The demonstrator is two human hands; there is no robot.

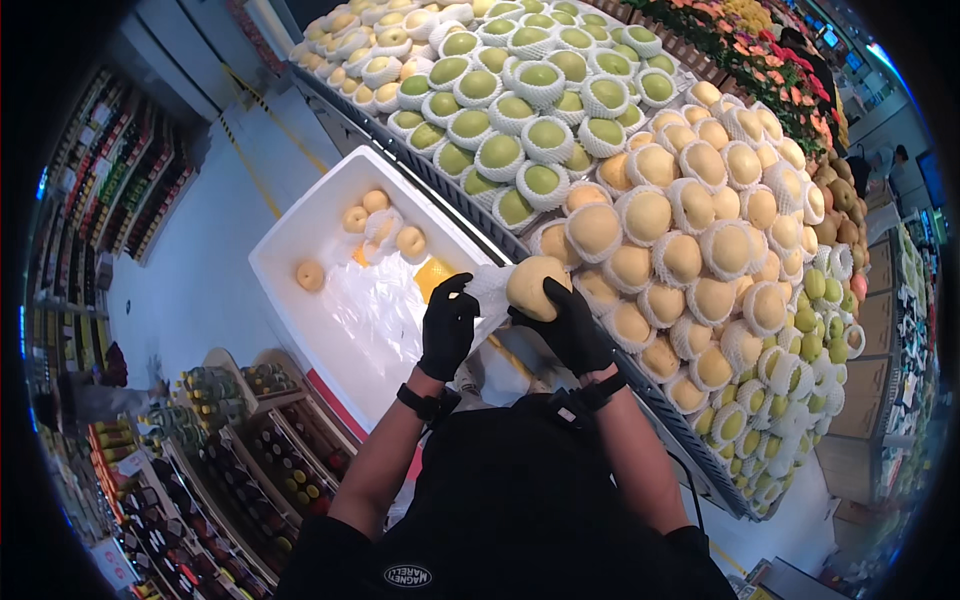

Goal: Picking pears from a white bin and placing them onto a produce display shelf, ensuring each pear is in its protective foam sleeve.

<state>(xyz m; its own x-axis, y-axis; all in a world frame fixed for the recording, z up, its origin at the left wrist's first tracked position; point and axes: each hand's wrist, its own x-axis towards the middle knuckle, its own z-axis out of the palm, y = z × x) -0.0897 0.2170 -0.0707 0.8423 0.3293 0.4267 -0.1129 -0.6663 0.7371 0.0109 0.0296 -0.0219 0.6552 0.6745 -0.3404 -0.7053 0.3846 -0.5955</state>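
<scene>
My right hand [555, 322], in a black glove, grips a round yellow-skinned pear [534, 288] in front of the display's edge. Beside it my left hand [451, 326], also gloved, has its thumb and fingers curled at a white foam net sleeve [489, 286], which lies against the pear's left side; whether the fingers pinch it is hard to tell. To the left stands a large white foam box [300, 217] with several loose yellow pears [309, 275], some foam netting and clear plastic film [375, 300] inside.
The slanted display holds sleeved yellow pears [652, 214] at the right and sleeved green fruit [499, 150] further up. A dark plastic rail [450, 191] edges it. Shelves of bottles [217, 390] stand at lower left, near a person [97, 401]. Potted flowers [780, 60] are at the back.
</scene>
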